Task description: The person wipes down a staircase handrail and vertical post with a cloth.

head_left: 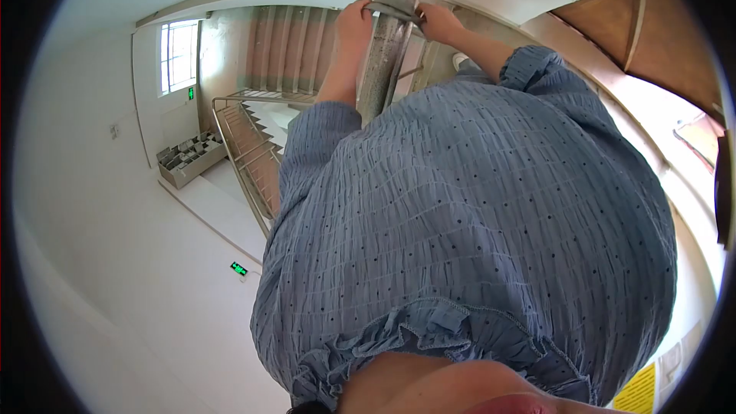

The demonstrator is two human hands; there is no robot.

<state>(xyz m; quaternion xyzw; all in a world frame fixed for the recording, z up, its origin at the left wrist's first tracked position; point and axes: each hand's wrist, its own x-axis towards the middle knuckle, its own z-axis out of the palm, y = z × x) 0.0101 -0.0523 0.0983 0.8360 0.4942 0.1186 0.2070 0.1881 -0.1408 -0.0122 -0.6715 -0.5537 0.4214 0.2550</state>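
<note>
A grey strip of cloth (395, 6) wraps around a thick, speckled metal handrail (381, 69) at the top of the view. My left hand (354, 21) is on the left side of the rail, its fingers closed on one end of the cloth. On the other side, my right hand (438, 23) pinches the opposite end. The cloth lies across the rail between both hands. Fingertips are partly hidden behind the cloth and the rail. My blue dotted blouse (460, 207) fills the middle of the view.
Lower stairs with a metal railing (244, 155) descend at the left. A box (184, 172) of dark and pale pieces stands by the wall under a window (179, 57). A shoe (461, 61) shows beside the rail. Brown panels (613, 23) are at upper right.
</note>
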